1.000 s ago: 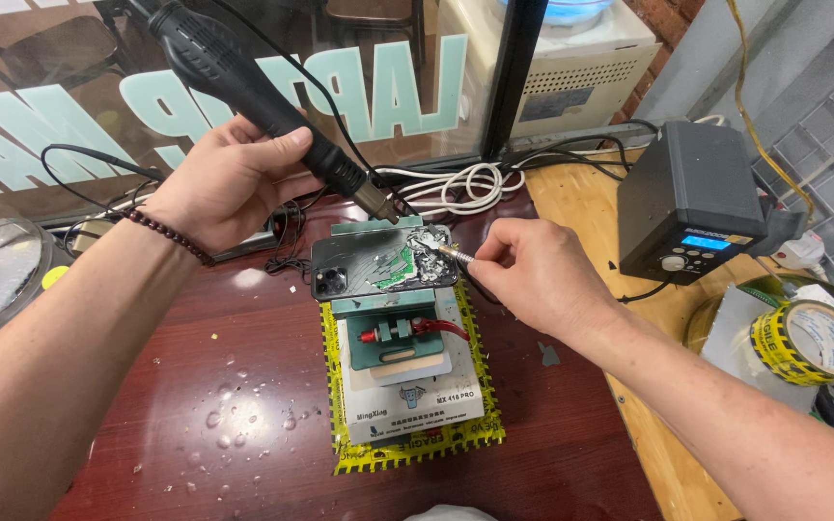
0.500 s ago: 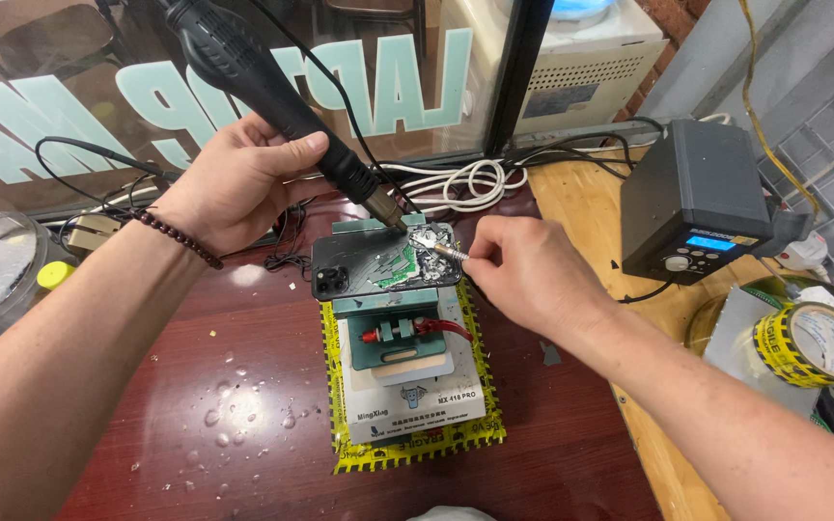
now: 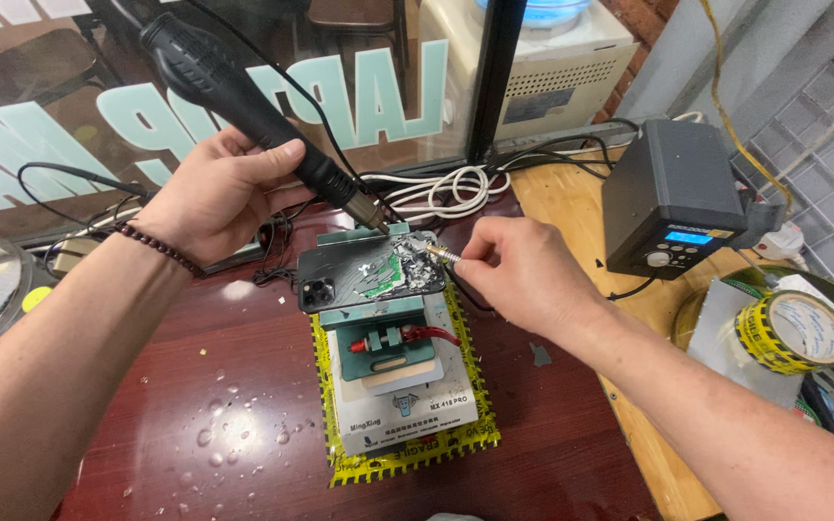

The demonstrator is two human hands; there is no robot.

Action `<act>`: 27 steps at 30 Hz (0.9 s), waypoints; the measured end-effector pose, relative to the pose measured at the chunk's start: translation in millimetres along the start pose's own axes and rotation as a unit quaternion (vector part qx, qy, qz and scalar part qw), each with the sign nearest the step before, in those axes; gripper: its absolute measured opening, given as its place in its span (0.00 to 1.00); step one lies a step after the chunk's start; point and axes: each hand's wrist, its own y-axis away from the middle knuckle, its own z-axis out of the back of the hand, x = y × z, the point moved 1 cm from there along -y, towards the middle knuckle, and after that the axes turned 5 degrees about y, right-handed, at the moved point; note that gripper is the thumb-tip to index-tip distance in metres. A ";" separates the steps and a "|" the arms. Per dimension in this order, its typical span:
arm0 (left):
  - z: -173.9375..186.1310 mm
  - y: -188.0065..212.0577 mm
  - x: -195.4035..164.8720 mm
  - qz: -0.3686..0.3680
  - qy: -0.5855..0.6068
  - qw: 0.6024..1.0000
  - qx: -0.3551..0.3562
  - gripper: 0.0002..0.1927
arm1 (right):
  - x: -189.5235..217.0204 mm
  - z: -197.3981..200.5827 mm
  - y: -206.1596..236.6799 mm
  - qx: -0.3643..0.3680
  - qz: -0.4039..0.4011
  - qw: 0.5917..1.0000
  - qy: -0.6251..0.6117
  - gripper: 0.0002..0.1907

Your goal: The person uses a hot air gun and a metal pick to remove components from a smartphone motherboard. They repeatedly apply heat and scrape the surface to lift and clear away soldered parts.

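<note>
A dark smartphone (image 3: 364,275) lies face down, clamped across the top of a green holding fixture (image 3: 393,352) on a yellow-edged mat (image 3: 407,458) on the reddish-brown table (image 3: 166,425). Its back is broken open at the right end, showing green board and crumpled silvery foil. The left hand (image 3: 219,193) is wrapped around a black hot-air handpiece (image 3: 243,96), nozzle tip just above the phone's upper edge. The right hand (image 3: 523,275) pinches a thin metal tool (image 3: 439,253) touching the foil.

Black phone (image 3: 359,275) clamped flat (back shattered).
</note>
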 end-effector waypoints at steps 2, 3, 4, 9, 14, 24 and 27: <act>0.9 1.4 -2.0 0.015 0.004 1.000 -0.007 0.06 | 2.7 -1.7 4.1 -0.012 0.025 0.999 0.029 0.07; 1.0 1.8 -1.9 0.018 0.003 1.000 -0.003 0.06 | 4.5 -3.3 5.4 -0.014 0.020 0.999 0.036 0.07; 0.9 1.3 -2.1 0.019 0.002 1.000 0.000 0.06 | 6.6 -4.5 5.1 -0.017 0.017 0.999 0.043 0.08; 0.6 -0.5 -0.9 -0.003 0.000 1.000 0.029 0.06 | 14.7 -4.8 4.5 -0.019 0.029 0.998 0.043 0.07; -2.2 -1.6 2.3 -0.003 -0.009 1.000 0.024 0.08 | 14.6 -7.5 5.2 -0.013 0.025 0.999 0.035 0.07; -9.1 2.7 2.7 0.009 0.004 1.000 0.026 0.08 | -6.0 -18.5 -2.2 0.013 -0.034 0.992 -0.119 0.08; -10.0 -0.7 4.2 0.014 0.016 1.000 0.018 0.07 | -15.3 -7.1 -10.4 0.117 -0.195 0.902 -0.366 0.06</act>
